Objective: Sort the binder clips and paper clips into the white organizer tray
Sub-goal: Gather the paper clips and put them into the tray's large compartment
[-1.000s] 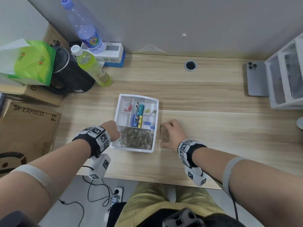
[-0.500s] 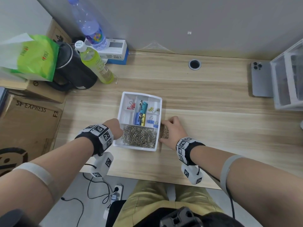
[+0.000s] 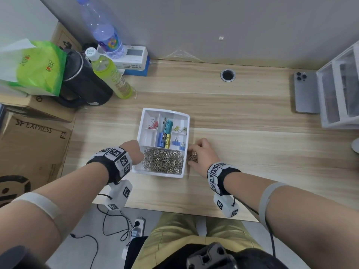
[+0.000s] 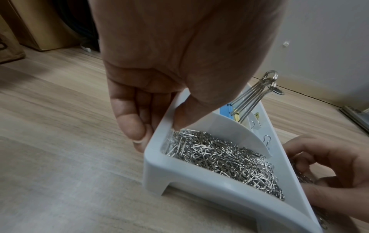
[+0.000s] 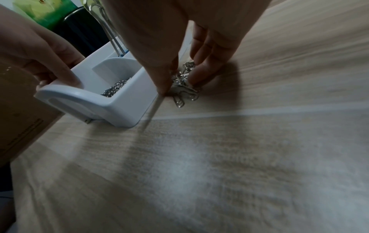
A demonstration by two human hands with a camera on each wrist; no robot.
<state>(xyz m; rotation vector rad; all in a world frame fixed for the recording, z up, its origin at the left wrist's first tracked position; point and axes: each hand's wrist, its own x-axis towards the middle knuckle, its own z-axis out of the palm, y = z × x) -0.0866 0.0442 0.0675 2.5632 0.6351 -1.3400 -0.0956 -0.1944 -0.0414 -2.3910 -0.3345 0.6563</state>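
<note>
White organizer tray (image 3: 185, 115): rectangular plastic, flat on the worktop (image 3: 242, 117), divided into small far compartments and one wide near compartment. Paper clips (image 3: 163, 160): silver wire, heaped loose across the near compartment. Loose paper clips (image 5: 184, 88): small tangled cluster on the worktop just beside the tray's right wall. Binder clips (image 3: 165, 134): red one far left; large teal, blue and yellow ones centre, wire handles upright; small yellow and blue ones right.

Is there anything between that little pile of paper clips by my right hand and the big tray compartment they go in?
Only the tray's own right wall. The loose paper clips lie on the desk against it, gathered by the right hand; they must be lifted over.
</note>
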